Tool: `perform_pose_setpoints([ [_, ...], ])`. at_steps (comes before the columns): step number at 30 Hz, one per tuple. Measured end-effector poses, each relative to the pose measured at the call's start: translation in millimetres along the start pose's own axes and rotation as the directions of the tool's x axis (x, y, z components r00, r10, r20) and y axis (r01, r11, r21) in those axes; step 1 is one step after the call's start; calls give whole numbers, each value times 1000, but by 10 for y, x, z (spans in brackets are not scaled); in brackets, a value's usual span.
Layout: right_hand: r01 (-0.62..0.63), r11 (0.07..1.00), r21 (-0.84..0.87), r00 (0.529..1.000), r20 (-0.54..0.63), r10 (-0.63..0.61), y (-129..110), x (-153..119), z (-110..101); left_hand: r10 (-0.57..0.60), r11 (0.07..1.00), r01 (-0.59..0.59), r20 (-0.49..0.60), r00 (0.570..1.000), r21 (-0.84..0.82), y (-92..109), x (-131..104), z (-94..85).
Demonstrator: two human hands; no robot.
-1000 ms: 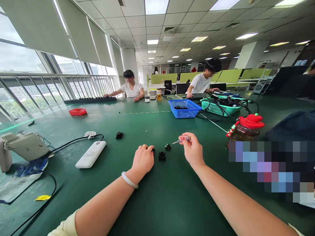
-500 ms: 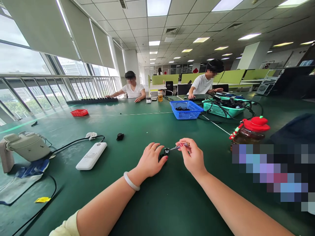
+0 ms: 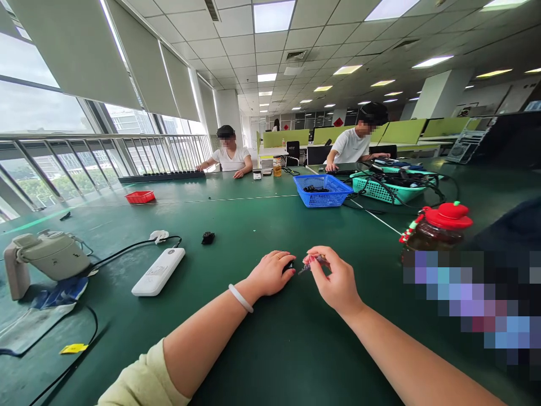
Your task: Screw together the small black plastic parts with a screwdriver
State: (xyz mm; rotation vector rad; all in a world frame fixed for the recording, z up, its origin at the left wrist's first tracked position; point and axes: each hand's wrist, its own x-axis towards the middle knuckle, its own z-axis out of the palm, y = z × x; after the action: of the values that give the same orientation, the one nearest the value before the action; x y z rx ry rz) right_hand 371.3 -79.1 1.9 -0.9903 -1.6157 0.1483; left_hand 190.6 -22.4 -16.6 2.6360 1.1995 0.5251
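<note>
My left hand is closed on a small black part, gripped between the thumb and fingers just above or on the green table; most of the part is hidden by the fingers. To its right, my right hand pinches a small screwdriver with a thin shaft. Its tip slants down to the left and is apart from the black part. Further left on the table lies another small black piece, touched by neither hand.
A white power bank with a black cable lies left, near a beige bottle. Ahead stand a red tray, a blue basket and a green basket of cables. A red-lidded jar stands right. Two people sit across the table.
The screwdriver's tip has come away from the black part and now points further down. My left hand has turned and shifted slightly right, covering more of the part.
</note>
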Motion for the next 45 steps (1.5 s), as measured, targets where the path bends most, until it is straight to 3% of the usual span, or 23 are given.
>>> perform_pose_setpoints([
  [6,-4,1000,15,1000,10,4,1,-4,-18,-65,997,67,-45,997,44,-38,-83,-73],
  [10,-11,999,38,1000,28,10,-13,-16,-24,-168,983,174,-76,983,66,-236,-266,-203],
  [13,-21,998,63,999,33,19,-27,-29,-20,-294,942,311,-141,945,124,-490,-466,-350],
  [16,-20,996,83,998,59,15,-59,-43,-16,-432,860,472,-216,876,196,-788,-661,-522],
  [22,32,996,86,992,122,-42,-123,-79,-3,-556,693,638,-315,769,335,-1274,-901,-767],
  [26,72,994,82,984,155,-85,-103,-87,12,-571,638,654,-321,756,407,-1450,-968,-848],
  [30,56,995,79,987,146,-67,-89,-74,6,-572,640,644,-300,763,418,-1496,-983,-892],
  [33,65,994,89,988,135,-77,-96,-71,-2,-563,685,646,-318,763,336,-1430,-961,-911],
  [35,71,993,96,987,137,-83,-101,-74,-4,-564,705,668,-383,732,238,-1372,-943,-941],
  [39,68,992,103,986,142,-82,-100,-78,-2,-601,720,693,-520,607,-24,-1339,-945,-1063],
  [43,68,989,132,988,126,-84,-91,-71,-6,-731,675,609,-484,480,-416,-1417,-1026,-1149],
  [45,61,988,143,989,124,-79,-84,-69,-8,-762,644,580,-480,434,-498,-1459,-1080,-1146],
])
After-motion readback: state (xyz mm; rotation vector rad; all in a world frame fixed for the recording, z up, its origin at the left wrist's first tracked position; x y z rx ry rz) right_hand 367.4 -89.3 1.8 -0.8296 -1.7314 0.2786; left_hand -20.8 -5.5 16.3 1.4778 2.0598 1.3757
